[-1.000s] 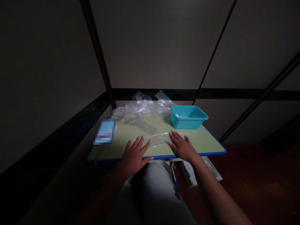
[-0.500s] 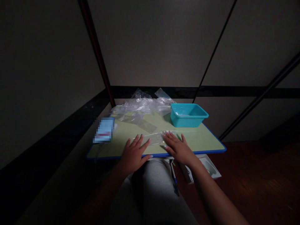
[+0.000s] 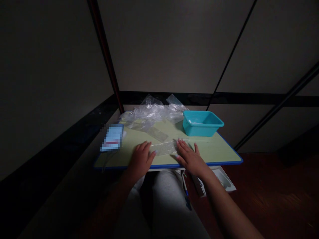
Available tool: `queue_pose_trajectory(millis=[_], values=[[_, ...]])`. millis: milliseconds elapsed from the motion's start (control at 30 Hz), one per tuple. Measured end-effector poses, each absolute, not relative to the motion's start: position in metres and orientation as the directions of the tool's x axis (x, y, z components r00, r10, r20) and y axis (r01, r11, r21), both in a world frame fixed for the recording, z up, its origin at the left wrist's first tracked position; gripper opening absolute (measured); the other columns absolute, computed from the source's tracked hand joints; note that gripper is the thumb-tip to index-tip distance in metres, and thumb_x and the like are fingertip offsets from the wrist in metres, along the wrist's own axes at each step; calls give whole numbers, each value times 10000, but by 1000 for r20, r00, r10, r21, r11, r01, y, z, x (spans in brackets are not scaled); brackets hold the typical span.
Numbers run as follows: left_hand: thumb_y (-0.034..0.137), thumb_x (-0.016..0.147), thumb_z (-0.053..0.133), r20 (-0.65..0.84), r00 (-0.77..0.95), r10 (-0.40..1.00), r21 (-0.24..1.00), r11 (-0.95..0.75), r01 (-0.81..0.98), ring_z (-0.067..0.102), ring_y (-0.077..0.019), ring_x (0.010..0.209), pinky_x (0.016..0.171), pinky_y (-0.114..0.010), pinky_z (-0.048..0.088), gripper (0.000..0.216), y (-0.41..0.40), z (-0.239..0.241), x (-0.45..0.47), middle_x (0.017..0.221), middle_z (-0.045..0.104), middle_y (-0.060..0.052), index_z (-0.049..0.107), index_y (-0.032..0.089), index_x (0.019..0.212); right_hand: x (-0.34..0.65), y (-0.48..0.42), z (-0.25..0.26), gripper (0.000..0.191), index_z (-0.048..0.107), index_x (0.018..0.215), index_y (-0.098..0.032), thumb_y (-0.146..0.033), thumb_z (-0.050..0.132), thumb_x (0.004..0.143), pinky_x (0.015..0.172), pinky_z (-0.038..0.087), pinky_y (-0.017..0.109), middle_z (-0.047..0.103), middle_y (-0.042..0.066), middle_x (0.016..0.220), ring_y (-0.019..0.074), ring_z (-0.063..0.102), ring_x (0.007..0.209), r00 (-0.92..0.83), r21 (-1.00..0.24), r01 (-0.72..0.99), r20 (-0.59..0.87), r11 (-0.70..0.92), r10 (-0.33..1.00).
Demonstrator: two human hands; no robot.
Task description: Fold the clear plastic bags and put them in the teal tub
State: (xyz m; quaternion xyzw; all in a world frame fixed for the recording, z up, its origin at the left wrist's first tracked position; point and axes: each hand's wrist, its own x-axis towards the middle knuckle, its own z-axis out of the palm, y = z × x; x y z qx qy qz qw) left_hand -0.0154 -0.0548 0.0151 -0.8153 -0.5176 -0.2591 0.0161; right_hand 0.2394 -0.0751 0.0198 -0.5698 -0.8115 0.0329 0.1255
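Observation:
A flat clear plastic bag (image 3: 163,148) lies near the front edge of the green table (image 3: 214,149). My left hand (image 3: 140,160) is at the bag's left end, its fingers curled and drawn together on the plastic. Over the bag's right end, my right hand (image 3: 189,156) lies flat with the fingers stretched out. A second flat clear bag (image 3: 156,134) sits just behind, apart from both hands.
A teal plastic tub (image 3: 202,123) stands at the back right of the table. A heap of crumpled clear bags (image 3: 152,113) fills the back middle. A blurred-out flat object (image 3: 112,137) lies at the left. Below the table a white tray (image 3: 224,177) rests on the dark floor.
My left hand's fingers, spread flat before, have curled in at the bag's left end. My right hand has slid a little left along the bag.

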Motion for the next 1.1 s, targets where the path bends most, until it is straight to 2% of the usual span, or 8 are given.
queue_pose_trajectory(millis=[67, 167, 400, 567, 667, 767, 933, 1100], values=[[348, 900, 436, 490, 205, 847, 275, -373, 886, 503, -267, 1071, 940, -389, 393, 347, -47, 22, -18, 1105, 591, -142, 568, 126, 1132, 225, -72, 22, 616, 87, 1474, -281, -491, 295, 933, 1066, -63, 598, 150, 66, 1523, 247, 148, 1395, -361, -204, 898, 168, 391, 917], [330, 853, 519, 463, 126, 877, 251, -266, 931, 509, -270, 970, 869, -388, 410, 233, -37, 29, -21, 951, 589, -117, 601, 146, 971, 204, -68, 26, 639, 103, 1475, -258, -534, 279, 926, 1061, -89, 600, 156, 78, 1519, 257, 150, 1394, -412, -211, 874, 152, 437, 898], [427, 764, 636, 253, 83, 964, 206, -138, 969, 490, -250, 953, 820, -338, 384, 282, -27, 26, -17, 934, 575, -83, 576, 175, 875, 182, -64, 22, 704, 159, 1466, -174, -605, 179, 910, 1069, -76, 597, 189, 103, 1509, 264, 143, 1395, -396, -172, 895, 116, 411, 911], [396, 736, 665, 207, 112, 972, 247, -162, 955, 505, -242, 951, 748, -306, 377, 248, -22, 26, -16, 928, 589, -66, 550, 183, 790, 183, -66, 21, 723, 157, 1465, -162, -618, 163, 904, 1086, -50, 574, 194, 99, 1508, 251, 138, 1397, -394, -169, 897, 114, 408, 912], [306, 754, 647, 206, 138, 969, 368, -207, 907, 543, -186, 815, 680, -268, 371, 179, -18, 27, -17, 790, 591, -13, 509, 191, 756, 188, -66, 23, 713, 155, 1465, -170, -612, 171, 906, 1089, -52, 564, 190, 86, 1509, 237, 141, 1398, -396, -181, 893, 120, 412, 910], [259, 752, 634, 169, 146, 975, 551, -216, 806, 536, -132, 646, 599, -232, 361, 166, -14, 25, -20, 666, 558, 41, 485, 196, 789, 195, -64, 22, 715, 163, 1464, -163, -611, 173, 907, 1084, -70, 569, 182, 87, 1511, 236, 139, 1398, -360, -179, 908, 131, 379, 924], [235, 731, 606, 31, 215, 976, 819, -148, 555, 525, -121, 507, 504, -213, 357, 324, -15, 21, -25, 568, 558, 67, 476, 180, 1023, 198, -62, 17, 726, 170, 1464, -160, -619, 171, 902, 1085, -80, 556, 188, 96, 1508, 235, 142, 1398, -354, -169, 912, 136, 374, 925], [183, 691, 574, -19, 244, 970, 902, -89, 423, 508, -104, 440, 447, -191, 347, 494, -17, 34, -26, 543, 546, 71, 456, 151, 1170, 194, -64, 16, 740, 186, 1463, -150, -628, 172, 898, 1086, -72, 559, 211, 111, 1501, 246, 150, 1396, -346, -173, 913, 151, 370, 926]])
